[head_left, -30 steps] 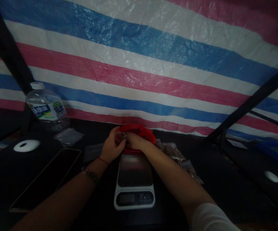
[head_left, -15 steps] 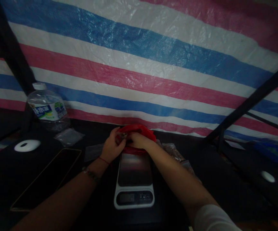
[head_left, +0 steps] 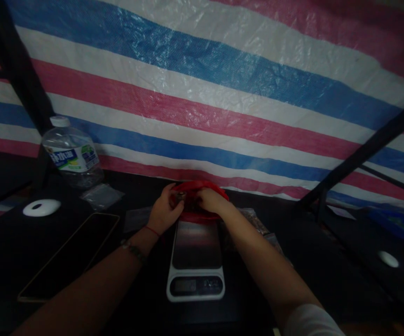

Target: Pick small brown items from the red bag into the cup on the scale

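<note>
Right hand [head_left: 210,200] has shifted right across red bag [head_left: 202,190], gripping it with left hand [head_left: 163,214], behind scale [head_left: 196,261]; dark table [head_left: 5,252], striped tarp [head_left: 202,93] behind.

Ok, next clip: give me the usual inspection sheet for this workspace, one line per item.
Surface: dark table, dimly lit.
Job's things: red container at the far end of a digital scale; a small item sits between the hands, too dark to identify.
Clutter: water bottle, dark tablet, white disc, small clear bags, bag of brownish bits.
Hands: left hand and right hand both at the red container; fingers curled on it, grip unclear.
Cables: nothing seen.
Surroundings: red, white and blue striped tarp; dark frame bars.
</note>
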Demonstrator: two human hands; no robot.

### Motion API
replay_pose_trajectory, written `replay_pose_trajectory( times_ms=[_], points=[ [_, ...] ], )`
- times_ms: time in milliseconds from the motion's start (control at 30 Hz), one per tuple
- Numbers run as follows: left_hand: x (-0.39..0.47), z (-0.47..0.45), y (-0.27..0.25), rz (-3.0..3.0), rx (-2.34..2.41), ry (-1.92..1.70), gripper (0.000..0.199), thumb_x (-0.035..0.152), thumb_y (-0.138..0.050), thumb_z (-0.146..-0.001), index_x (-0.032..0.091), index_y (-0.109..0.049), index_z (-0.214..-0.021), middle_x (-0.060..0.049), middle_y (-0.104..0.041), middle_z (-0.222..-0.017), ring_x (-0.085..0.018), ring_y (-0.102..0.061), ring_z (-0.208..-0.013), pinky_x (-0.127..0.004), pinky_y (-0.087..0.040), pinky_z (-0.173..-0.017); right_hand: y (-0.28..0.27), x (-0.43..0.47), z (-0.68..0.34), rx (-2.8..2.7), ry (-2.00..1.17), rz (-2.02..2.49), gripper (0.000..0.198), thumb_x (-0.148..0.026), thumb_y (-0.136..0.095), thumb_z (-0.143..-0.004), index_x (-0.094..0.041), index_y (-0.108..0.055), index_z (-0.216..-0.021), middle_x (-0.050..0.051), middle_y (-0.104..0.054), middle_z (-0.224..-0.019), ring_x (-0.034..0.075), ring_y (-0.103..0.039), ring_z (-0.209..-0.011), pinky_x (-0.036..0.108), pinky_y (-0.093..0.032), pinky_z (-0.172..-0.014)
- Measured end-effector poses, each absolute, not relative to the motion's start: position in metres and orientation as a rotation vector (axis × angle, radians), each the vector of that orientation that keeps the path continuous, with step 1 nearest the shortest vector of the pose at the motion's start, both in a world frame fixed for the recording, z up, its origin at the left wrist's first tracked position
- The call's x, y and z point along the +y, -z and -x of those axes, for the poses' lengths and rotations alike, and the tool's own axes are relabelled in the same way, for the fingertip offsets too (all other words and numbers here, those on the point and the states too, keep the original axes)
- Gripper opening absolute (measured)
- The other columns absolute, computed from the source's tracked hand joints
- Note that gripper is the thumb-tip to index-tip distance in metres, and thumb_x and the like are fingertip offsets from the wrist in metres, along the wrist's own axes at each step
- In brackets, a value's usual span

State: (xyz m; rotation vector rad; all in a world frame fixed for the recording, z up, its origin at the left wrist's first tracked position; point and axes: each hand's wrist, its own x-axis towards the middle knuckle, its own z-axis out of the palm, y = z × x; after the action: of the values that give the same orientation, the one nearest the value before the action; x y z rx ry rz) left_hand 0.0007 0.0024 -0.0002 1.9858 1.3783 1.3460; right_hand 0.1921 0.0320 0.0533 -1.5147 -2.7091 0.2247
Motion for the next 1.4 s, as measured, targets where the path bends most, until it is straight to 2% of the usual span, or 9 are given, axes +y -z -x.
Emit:
replay_pose_trajectory(
  times_ms=[167,400,567,733,1000,1167,1300,1400],
  points=[
    [0.003,-0.001,0.002,-1.996,1.349,-1.357,0.060,0.031,-0.058,-0.078,0.017,-0.037,-0.132,-0.010,-0.064,-0.113,-0.023,-0.064,-0.099,-0.036,-0.051,-0.087,-0.050,0.025,-0.187,-2.650,-0.246,1.642,0.030,-0.018,-0.047,-0.086,-0.015,-0.069,-0.107,0.012,-0.069,-0.107,0.020,-0.064,-0.091,0.026,-0.046,-0.078],
    [0.004,-0.001,0.004,-1.995,1.383,-1.369,0.060,0.031,-0.058,-0.077,0.017,-0.037,-0.132,-0.009,-0.065,-0.112,-0.023,-0.065,-0.099,-0.036,-0.051,-0.088,-0.055,0.019,-0.190,-2.594,-0.331,1.610,0.029,-0.015,-0.045,-0.086,-0.014,-0.071,-0.099,0.010,-0.071,-0.102,0.018,-0.064,-0.093,0.023,-0.044,-0.082],
    [0.003,-0.002,0.003,-2.033,1.350,-1.290,0.061,0.031,-0.057,-0.077,0.017,-0.036,-0.133,-0.010,-0.064,-0.114,-0.023,-0.063,-0.103,-0.037,-0.050,-0.091,-0.060,0.018,-0.199,-2.395,-0.238,1.766,0.035,-0.010,-0.040,-0.088,-0.015,-0.065,-0.112,0.011,-0.068,-0.112,0.018,-0.062,-0.103,0.025,-0.043,-0.087],
    [0.000,-0.003,-0.002,-2.105,1.337,-1.197,0.062,0.030,-0.057,-0.077,0.018,-0.035,-0.134,-0.010,-0.063,-0.115,-0.024,-0.064,-0.102,-0.037,-0.051,-0.089,-0.053,0.014,-0.198,-2.458,-0.163,1.938,0.040,-0.008,-0.035,-0.088,-0.015,-0.060,-0.120,0.013,-0.066,-0.115,0.021,-0.063,-0.104,0.030,-0.045,-0.087],
    [-0.007,0.000,-0.008,-2.150,1.350,-1.446,0.064,0.030,-0.058,-0.077,0.015,-0.035,-0.135,-0.010,-0.063,-0.116,-0.021,-0.064,-0.100,-0.034,-0.051,-0.090,-0.071,0.009,-0.210,-2.233,0.112,2.233,0.036,-0.013,-0.034,-0.090,-0.015,-0.057,-0.118,0.016,-0.066,-0.108,0.027,-0.065,-0.096,0.039,-0.050,-0.079],
    [-0.007,-0.002,-0.009,-2.152,1.375,-1.349,0.063,0.032,-0.058,-0.078,0.014,-0.035,-0.134,-0.010,-0.063,-0.114,-0.022,-0.064,-0.098,-0.035,-0.051,-0.089,-0.081,0.003,-0.210,-2.295,0.008,2.323,0.034,-0.018,-0.040,-0.091,-0.018,-0.057,-0.120,0.016,-0.066,-0.108,0.029,-0.065,-0.098,0.040,-0.050,-0.079],
    [-0.008,-0.003,-0.010,-2.139,1.383,-1.366,0.063,0.033,-0.057,-0.078,0.016,-0.035,-0.135,-0.010,-0.062,-0.116,-0.022,-0.064,-0.098,-0.034,-0.051,-0.088,-0.083,0.002,-0.212,-2.327,0.085,2.259,0.035,-0.017,-0.037,-0.092,-0.017,-0.058,-0.121,0.019,-0.066,-0.108,0.027,-0.065,-0.099,0.040,-0.049,-0.082],
    [-0.009,-0.004,-0.009,-2.136,1.382,-1.257,0.064,0.035,-0.057,-0.079,0.017,-0.034,-0.136,-0.010,-0.064,-0.113,-0.022,-0.066,-0.096,-0.034,-0.052,-0.086,-0.076,-0.001,-0.211,-2.431,-0.031,2.234,0.033,-0.019,-0.044,-0.090,-0.017,-0.060,-0.119,0.018,-0.066,-0.111,0.026,-0.064,-0.101,0.038,-0.048,-0.085]
  ],
)
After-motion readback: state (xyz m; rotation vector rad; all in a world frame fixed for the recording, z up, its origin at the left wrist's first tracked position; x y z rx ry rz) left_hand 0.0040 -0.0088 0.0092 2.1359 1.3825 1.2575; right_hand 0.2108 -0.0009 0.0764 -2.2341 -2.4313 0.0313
